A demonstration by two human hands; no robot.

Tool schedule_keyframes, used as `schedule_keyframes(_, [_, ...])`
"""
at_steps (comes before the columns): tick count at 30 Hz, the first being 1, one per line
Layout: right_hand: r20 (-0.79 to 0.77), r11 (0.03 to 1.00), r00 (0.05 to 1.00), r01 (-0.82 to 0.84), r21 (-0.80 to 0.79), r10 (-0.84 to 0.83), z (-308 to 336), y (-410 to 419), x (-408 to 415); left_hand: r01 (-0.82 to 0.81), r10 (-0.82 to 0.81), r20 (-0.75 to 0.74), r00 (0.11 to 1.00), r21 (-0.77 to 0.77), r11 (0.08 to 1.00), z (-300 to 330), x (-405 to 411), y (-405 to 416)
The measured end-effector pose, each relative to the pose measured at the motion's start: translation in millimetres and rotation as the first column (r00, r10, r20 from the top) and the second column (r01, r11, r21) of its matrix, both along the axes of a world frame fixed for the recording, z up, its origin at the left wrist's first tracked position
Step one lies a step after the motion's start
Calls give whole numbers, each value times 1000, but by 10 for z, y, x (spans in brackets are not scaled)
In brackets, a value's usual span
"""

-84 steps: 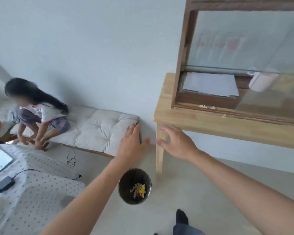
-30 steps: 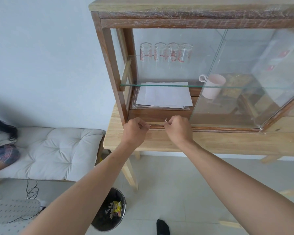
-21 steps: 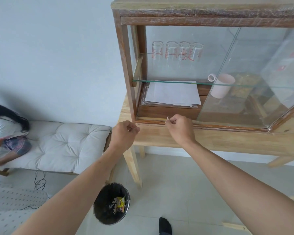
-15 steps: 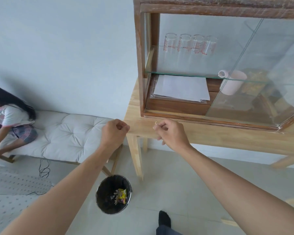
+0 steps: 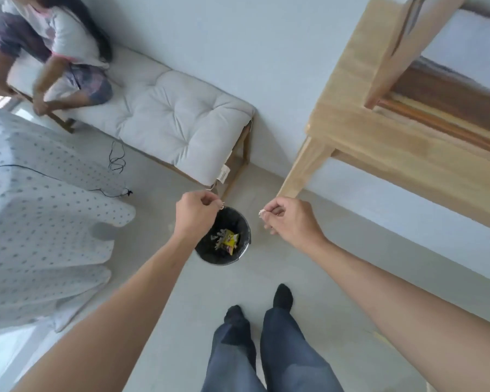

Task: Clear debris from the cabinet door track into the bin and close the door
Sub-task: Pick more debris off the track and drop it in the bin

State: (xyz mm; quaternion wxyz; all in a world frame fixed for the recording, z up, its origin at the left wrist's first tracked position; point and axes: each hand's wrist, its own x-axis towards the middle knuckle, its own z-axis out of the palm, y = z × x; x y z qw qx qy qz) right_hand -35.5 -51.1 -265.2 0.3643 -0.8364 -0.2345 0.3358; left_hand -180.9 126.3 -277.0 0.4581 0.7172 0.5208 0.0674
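Left hand (image 5: 196, 213): curled shut, thumb and forefinger pinched on a small pale scrap (image 5: 222, 207); held above the near-left rim of the bin, partly covering it.
Right hand (image 5: 290, 219): fingers folded in, thumb and forefinger pinched on a small white bit of debris (image 5: 261, 212); held just right of the bin, above bare floor rather than over the opening.
Bin (image 5: 242, 250): round, black-lined, standing on the pale floor (image 5: 164, 301) between the two hands; inside, a yellow wrapper (image 5: 230, 240) and pale scraps.
Cabinet (image 5: 447, 91): upper right, only the lower left corner in view, blurred; brown bottom track running along its front edge; door not identifiable here, open or closed cannot be told.
Table (image 5: 359, 120): light wood, carrying the cabinet; one leg slanting down toward the right hand.
Bench (image 5: 181, 123): white tufted cushion on a wooden frame, against the wall, left of the table; a seated person (image 5: 65, 52) at its far end.
Spotted cloth (image 5: 40, 222): white with grey dots, far left, a black cable across it.
Below: dark trouser legs (image 5: 266, 349) and black socks, feet near the bin.
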Motion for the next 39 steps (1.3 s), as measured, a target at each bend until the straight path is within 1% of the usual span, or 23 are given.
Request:
schedule_keyframes(3, [-22,988,996,-84,-128,82,-741,161,-86,-95,91,-66,994,-60,994,-731,-197,17])
schedule_keyframes(5, [-23,968,988,-156,-195,154,-1223,283,-137,-126,118,-102,988,-81,989,-1230,-323,-17])
schedule_keyframes(8, [-41,939,968,-249,-238,246,-1956,507,-216,-152,135,-157,978,-102,983,-1994,-450,-35])
schedule_keyframes(11, [-71,901,942,-333,-278,327,-2644,759,-300,-122,98,-212,972,-103,987,-2682,-517,9])
schedule_keyframes(14, [-155,834,901,-435,-340,406,-3130,911,-367,-82,23,-278,960,-202,976,-3182,-540,70])
schedule_keyframes(16, [-198,789,877,-480,-385,437,-3297,914,-375,-36,-54,-308,950,-279,959,-3351,-540,107])
schedule_keyframes(18, [-208,792,883,-469,-389,421,-3318,847,-350,-9,-91,-321,943,-297,955,-3352,-550,104])
schedule_keyframes(21, [-214,797,879,-476,-370,425,-3129,691,-340,47,-143,-349,926,-267,962,-3157,-635,36])
schedule_keyframes(24, [-187,780,858,-514,-357,479,-2631,617,-283,101,-184,-366,912,-232,967,-2673,-709,38])
schedule_keyframes(26, [-143,760,834,-546,-352,533,-2213,621,-219,146,-211,-351,912,-202,968,-2252,-704,72])
schedule_keyframes(30, [-38,748,805,-566,-347,592,-1262,655,-135,223,-236,-303,923,-78,972,-1244,-611,156])
schedule_keyframes(34, [92,767,785,-561,-312,612,-238,747,-46,303,-283,-255,924,40,952,-242,-504,282])
schedule_keyframes(36, [166,791,784,-545,-278,598,276,774,6,341,-310,-237,921,103,934,238,-432,350])
schedule_keyframes(39, [247,841,805,-501,-202,539,866,788,68,323,-290,-201,935,154,934,792,-282,437])
